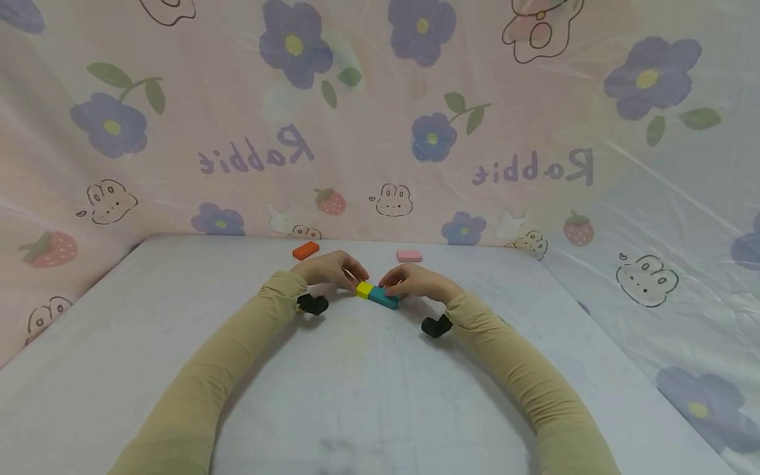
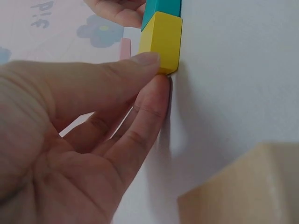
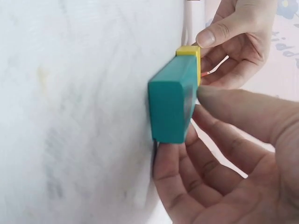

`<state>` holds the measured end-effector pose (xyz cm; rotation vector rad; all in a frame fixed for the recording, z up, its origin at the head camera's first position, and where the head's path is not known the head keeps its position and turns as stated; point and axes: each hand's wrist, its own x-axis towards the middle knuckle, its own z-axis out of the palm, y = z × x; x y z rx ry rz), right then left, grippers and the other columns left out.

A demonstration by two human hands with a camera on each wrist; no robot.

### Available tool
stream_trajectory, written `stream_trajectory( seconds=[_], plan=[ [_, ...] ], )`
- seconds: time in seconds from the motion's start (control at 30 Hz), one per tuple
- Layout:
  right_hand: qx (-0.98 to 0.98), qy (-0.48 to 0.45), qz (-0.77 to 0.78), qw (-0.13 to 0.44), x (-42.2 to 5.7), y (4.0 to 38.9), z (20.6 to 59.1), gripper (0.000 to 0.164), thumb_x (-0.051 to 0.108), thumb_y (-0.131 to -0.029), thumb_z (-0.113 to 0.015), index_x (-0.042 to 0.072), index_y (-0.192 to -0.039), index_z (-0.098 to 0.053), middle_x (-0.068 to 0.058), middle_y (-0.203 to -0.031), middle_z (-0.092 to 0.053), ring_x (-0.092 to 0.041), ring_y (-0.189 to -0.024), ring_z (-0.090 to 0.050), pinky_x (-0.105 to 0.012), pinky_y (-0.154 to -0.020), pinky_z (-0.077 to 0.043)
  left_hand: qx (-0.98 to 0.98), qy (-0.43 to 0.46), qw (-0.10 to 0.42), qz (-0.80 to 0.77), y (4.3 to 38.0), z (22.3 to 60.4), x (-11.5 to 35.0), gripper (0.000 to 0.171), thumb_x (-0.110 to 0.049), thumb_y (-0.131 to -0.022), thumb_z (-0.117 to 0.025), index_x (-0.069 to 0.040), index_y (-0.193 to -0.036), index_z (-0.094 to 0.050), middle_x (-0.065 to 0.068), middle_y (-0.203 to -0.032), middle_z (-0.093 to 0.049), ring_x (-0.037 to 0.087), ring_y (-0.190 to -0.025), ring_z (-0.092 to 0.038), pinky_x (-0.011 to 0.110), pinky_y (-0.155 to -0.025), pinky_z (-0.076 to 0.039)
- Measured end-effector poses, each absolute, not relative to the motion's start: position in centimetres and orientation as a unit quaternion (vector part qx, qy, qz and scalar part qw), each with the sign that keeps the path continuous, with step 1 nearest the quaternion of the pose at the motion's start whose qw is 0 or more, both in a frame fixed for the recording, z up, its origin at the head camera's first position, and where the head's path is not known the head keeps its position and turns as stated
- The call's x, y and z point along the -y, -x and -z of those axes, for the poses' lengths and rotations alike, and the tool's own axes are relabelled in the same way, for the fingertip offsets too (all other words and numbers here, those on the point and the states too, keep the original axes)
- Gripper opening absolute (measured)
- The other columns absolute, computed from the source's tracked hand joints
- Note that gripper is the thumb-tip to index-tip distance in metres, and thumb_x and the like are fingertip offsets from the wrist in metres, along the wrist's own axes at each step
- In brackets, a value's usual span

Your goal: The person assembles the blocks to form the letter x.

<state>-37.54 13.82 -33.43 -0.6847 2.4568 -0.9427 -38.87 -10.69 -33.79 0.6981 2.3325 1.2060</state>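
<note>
A teal block (image 1: pixel 384 297) and a yellow block (image 1: pixel 365 289) lie end to end on the white table, touching in the head view. My left hand (image 1: pixel 334 269) pinches the yellow block, thumb on its upper face and a fingertip at its near end in the left wrist view. On the other side, my right hand (image 1: pixel 423 282) holds the teal block (image 3: pixel 170 102). Its thumb (image 3: pixel 224 105) presses the upper face while the fingers curl against the block's far side and end. The yellow block (image 3: pixel 189 50) shows just past the teal one in the right wrist view.
Toward the back of the table (image 1: pixel 332 396) lie an orange block (image 1: pixel 305 250), behind the left hand, and a pink block (image 1: pixel 409 256), behind the right. A printed cloth (image 1: pixel 368 119) hangs along the back and sides. Black straps (image 1: pixel 436 326) hang near both wrists.
</note>
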Motion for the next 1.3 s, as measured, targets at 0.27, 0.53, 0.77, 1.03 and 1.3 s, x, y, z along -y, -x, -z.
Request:
stream_trajectory(
  seconds=[0.27,0.53,0.77,1.03,1.3],
  plan=[
    [-0.876,0.234,0.364,0.215,-14.04,37.99,33.7,0.027,0.012,-0.09,-0.066,0.006,-0.116,-0.067,-0.005,-0.113,-0.066,-0.017,-0.093,-0.061,-0.032,-0.086,-0.051,-0.833,-0.249,0.212,-0.445,38.6,33.72,10.79,0.038,0.009,-0.081,-0.069,0.003,-0.118,-0.064,0.01,-0.112,-0.065,0.023,-0.098,-0.061,0.03,-0.086,-0.051],
    [-0.881,0.227,0.362,0.205,-13.88,37.66,33.41,0.025,0.013,-0.089,-0.067,0.006,-0.114,-0.069,-0.004,-0.112,-0.066,-0.018,-0.092,-0.061,-0.031,-0.085,-0.051,-0.833,-0.252,0.206,-0.447,38.81,33.86,10.81,0.039,0.007,-0.081,-0.069,0.003,-0.119,-0.063,0.009,-0.112,-0.065,0.024,-0.1,-0.06,0.03,-0.087,-0.05],
    [-0.875,0.218,0.375,0.213,-14.01,37.89,33.56,0.025,0.014,-0.088,-0.069,0.005,-0.112,-0.07,-0.005,-0.109,-0.068,-0.017,-0.089,-0.061,-0.03,-0.084,-0.051,-0.832,-0.249,0.207,-0.45,38.78,33.91,10.85,0.04,0.007,-0.082,-0.069,0.002,-0.121,-0.062,0.01,-0.114,-0.064,0.024,-0.1,-0.059,0.03,-0.086,-0.051],
    [-0.871,0.216,0.381,0.221,-14.03,37.85,33.41,0.025,0.013,-0.088,-0.069,0.005,-0.112,-0.07,-0.005,-0.111,-0.067,-0.017,-0.09,-0.061,-0.031,-0.084,-0.051,-0.84,-0.247,0.196,-0.441,38.57,33.93,10.95,0.036,0.002,-0.083,-0.071,0.001,-0.118,-0.064,0.009,-0.11,-0.065,0.022,-0.096,-0.06,0.029,-0.081,-0.052],
    [-0.868,0.213,0.383,0.233,-14.02,38.06,33.43,0.025,0.013,-0.088,-0.068,0.007,-0.113,-0.07,-0.004,-0.112,-0.066,-0.017,-0.092,-0.06,-0.031,-0.084,-0.05,-0.843,-0.242,0.189,-0.441,38.17,33.73,11.1,0.031,0.0,-0.083,-0.071,0.0,-0.114,-0.066,0.011,-0.107,-0.066,0.021,-0.092,-0.061,0.029,-0.08,-0.052]
  ],
)
